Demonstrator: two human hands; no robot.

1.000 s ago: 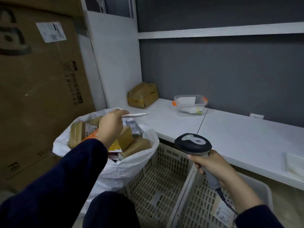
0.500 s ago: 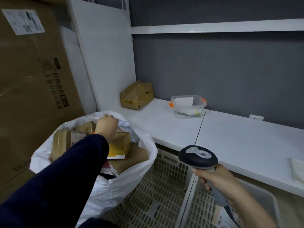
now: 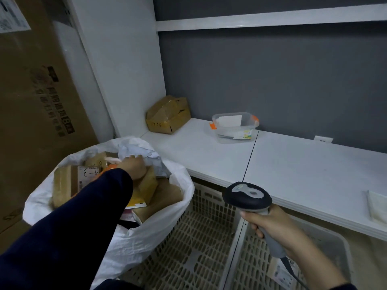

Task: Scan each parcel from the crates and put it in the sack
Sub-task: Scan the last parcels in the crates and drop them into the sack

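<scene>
Looks like the drop-off step to me. The left hand (image 3: 134, 167) is down in the mouth of the sack (image 3: 180, 185), knuckles up, fingers curled in among the parcels (image 3: 146, 185) right by a crumpled grey mailer (image 3: 154, 161). The fingertips are hidden, so I can't tell if it's got hold of anything. The right hand (image 3: 270, 225) is wrapped round the handle of the scanner (image 3: 247, 195), held over the crates (image 3: 188, 237) just in front of the counter (image 3: 293, 164).

My guess for the next move: left hand comes out and goes for the flat parcel (image 3: 282, 271) lying in the bottom of the right crate (image 3: 251, 266), under the right wrist. It'll need its label turned up toward the scanner.

The sack is floppy woven white plastic with a rumpled rim, stuffed with mostly taped brown cardboard boxes, blocky and stiff. The crates are rigid cream plastic lattice. The scanner has a smooth, rounded dark head with a grey top.
</scene>
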